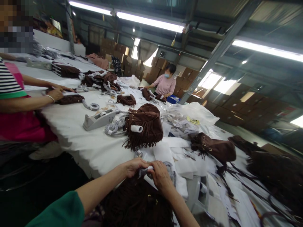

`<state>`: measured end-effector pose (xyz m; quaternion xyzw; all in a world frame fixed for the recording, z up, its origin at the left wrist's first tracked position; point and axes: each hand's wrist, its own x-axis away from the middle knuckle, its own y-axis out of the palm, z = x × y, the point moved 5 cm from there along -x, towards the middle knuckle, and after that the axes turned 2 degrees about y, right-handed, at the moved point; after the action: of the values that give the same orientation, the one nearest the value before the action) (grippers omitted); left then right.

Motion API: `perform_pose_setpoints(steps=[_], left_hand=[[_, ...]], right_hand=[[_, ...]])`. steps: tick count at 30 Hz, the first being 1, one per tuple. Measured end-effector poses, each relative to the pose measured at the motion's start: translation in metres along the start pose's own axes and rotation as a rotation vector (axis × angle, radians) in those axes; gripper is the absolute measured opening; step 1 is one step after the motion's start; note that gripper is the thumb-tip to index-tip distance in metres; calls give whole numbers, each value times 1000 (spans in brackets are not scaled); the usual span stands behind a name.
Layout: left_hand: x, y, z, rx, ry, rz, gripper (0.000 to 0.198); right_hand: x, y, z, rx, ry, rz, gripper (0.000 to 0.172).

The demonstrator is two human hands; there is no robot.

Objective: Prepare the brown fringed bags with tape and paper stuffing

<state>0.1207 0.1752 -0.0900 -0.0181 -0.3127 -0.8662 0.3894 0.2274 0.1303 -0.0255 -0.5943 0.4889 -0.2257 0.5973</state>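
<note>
My left hand point(135, 166) and my right hand point(161, 176) meet above the table's front edge, fingers closed on a small grey-and-white wrapped strap piece point(143, 172). My fingers cover much of it. Just below them is a dark brown fringed bag point(139, 201) with gold-coloured rings, close to my body. Behind my right hand shows a coiled grey strap point(169, 170). Beyond my hands, another brown fringed bag point(146, 123) stands on the white-covered table point(78, 142), with a white roll on its front and coiled wrapped straps point(113, 127) at its side.
A grey tape dispenser point(99, 119) stands left of the middle bag. A brown drawstring bag point(213, 146), white papers point(189, 167) and a second dispenser point(199, 192) lie to the right. Clear plastic bags point(191, 113) are piled behind. Co-workers handle bags at left and far side.
</note>
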Motion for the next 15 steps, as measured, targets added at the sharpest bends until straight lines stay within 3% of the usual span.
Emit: perform_pose_setpoints(steps=[6,10,13,15], left_hand=[[2,6,13,61,105,149,14],[-5,25,54,35,203,176,9],[-16,42,85,4,264,158,16],[-22,48,92,2,289,162,19]], right_hand=[[-5,-12,3,-164,18,59,16],[-18,-44,16,-163,50,219,26],[-28,-72,23,-126,73,278,18],[-30,-82,26,-108,84,265,14]])
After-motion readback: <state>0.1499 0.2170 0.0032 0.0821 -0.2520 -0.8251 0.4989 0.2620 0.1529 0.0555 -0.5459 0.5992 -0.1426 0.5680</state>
